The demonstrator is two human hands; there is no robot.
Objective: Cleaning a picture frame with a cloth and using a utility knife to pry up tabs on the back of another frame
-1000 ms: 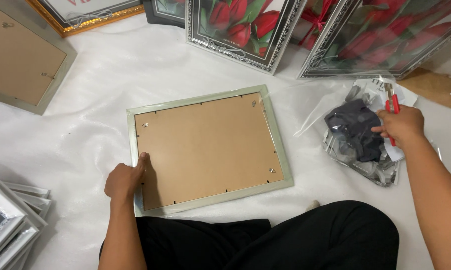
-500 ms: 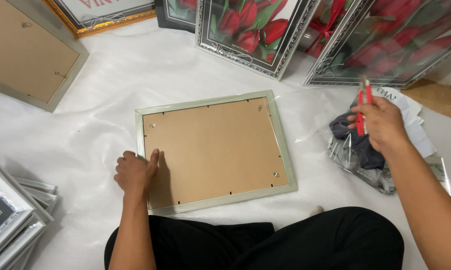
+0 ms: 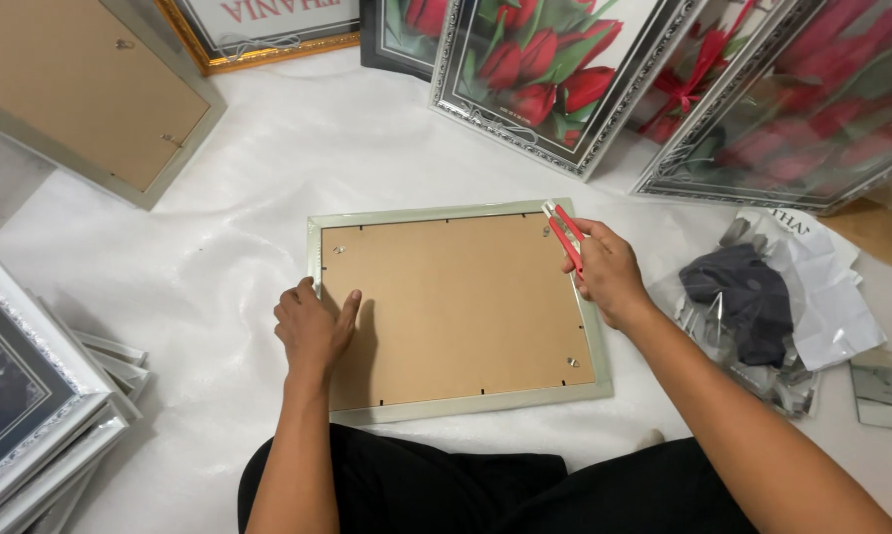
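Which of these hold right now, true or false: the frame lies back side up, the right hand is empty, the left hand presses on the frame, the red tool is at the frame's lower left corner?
1. The picture frame lies back side up on the white sheet. True.
2. The right hand is empty. False: it holds a red-handled tool.
3. The left hand rests flat on the frame's left edge. True.
4. The tool's tip is at the frame's lower left corner. False: it is at the upper right corner, near a small metal clip.
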